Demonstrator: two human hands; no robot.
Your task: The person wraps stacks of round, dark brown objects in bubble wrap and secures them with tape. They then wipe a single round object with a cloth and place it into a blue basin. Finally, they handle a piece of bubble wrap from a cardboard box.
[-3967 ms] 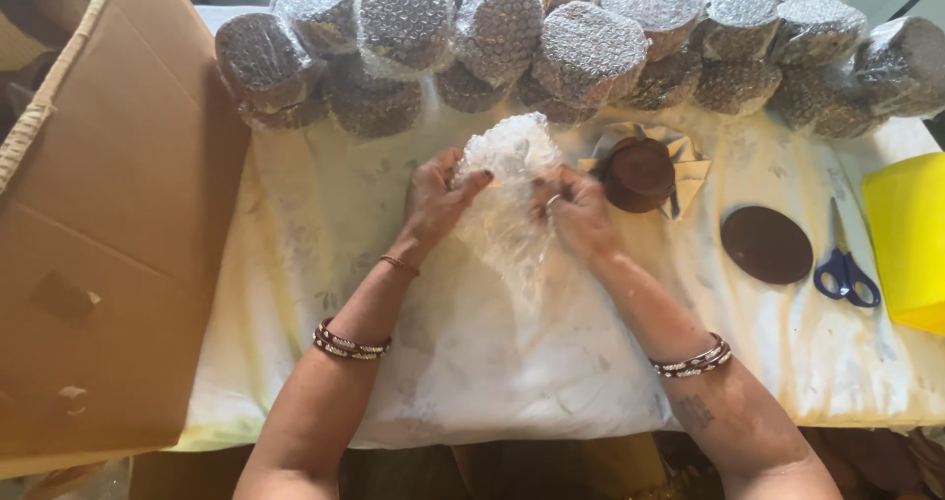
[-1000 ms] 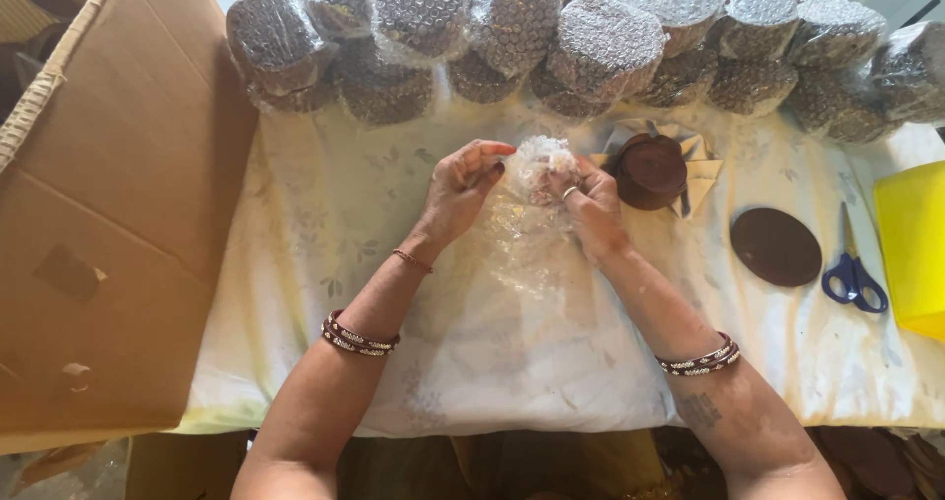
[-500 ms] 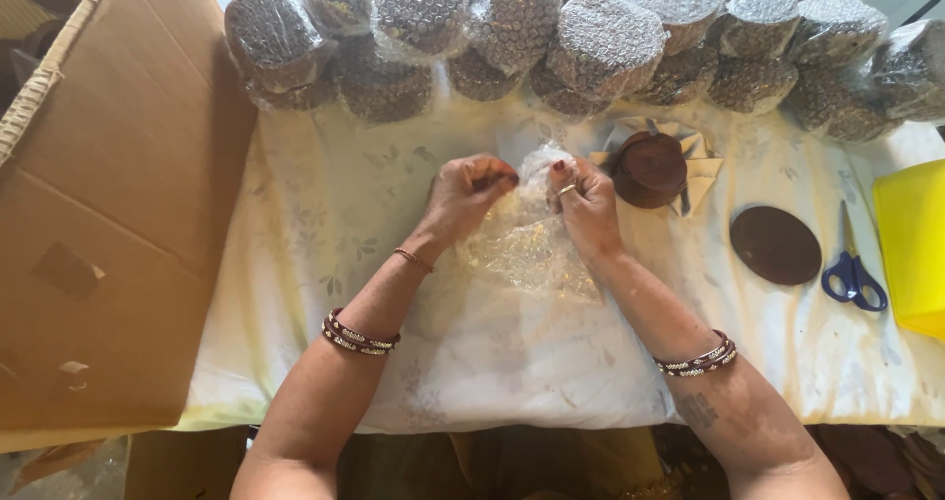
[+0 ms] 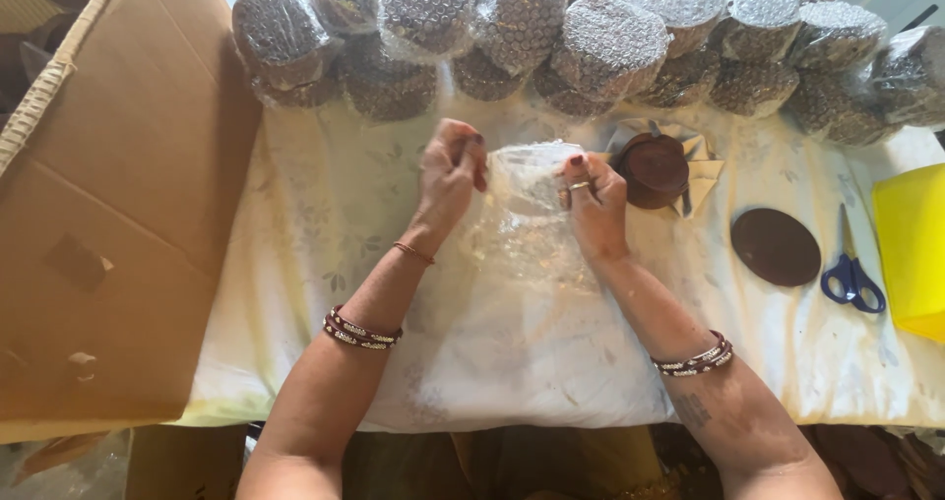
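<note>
both hands, left and right, pinch a clear crinkly bubble wrap sheet near round wrapped bundles

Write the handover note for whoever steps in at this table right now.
Left hand and right hand both grip the top edge of a bubble wrap sheet spread on the cloth-covered table.
A brown pot and its flat brown lid sit unwrapped beside the right hand; scissors lie further right.
Done: a row of wrapped bundles at the back.
The cardboard box stands open on the left.
</note>
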